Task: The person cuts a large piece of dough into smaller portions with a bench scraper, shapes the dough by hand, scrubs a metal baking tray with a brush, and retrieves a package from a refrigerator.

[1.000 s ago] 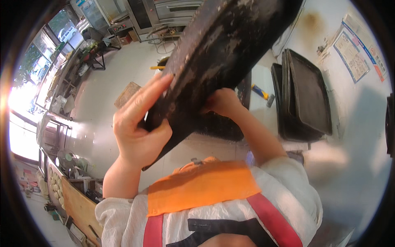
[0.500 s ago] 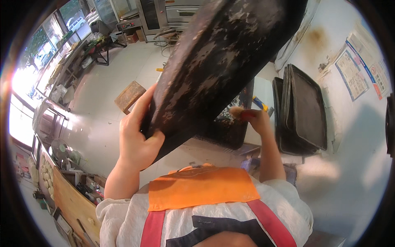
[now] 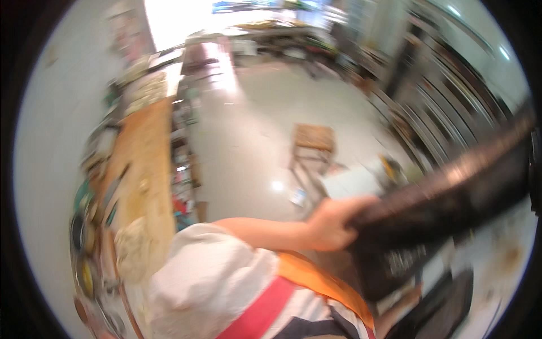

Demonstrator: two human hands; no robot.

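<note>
My left hand (image 3: 333, 223) is closed round the near end of a large black baking tray (image 3: 451, 203), which I hold up tilted at the right. The tray's surface is dark and smeared by motion. Beneath it lies another dark tray (image 3: 389, 277) with pale flecks on it. Low at the right, part of my right forearm (image 3: 403, 308) shows blurred beside that lower tray. The fingers of my right hand are hidden or smeared, and I cannot make out what they hold.
A small wooden stool (image 3: 314, 138) stands on the pale floor. Left is a long wooden worktable (image 3: 144, 152) with a lump of dough (image 3: 132, 248) and tools. More dark trays (image 3: 435, 311) stand at the lower right. Metal ovens (image 3: 446, 90) line the far right.
My view has swung to the left, bringing the worktable into sight. The raised tray stays in my left hand and now appears further right. The brush in my right hand no longer shows clearly.
</note>
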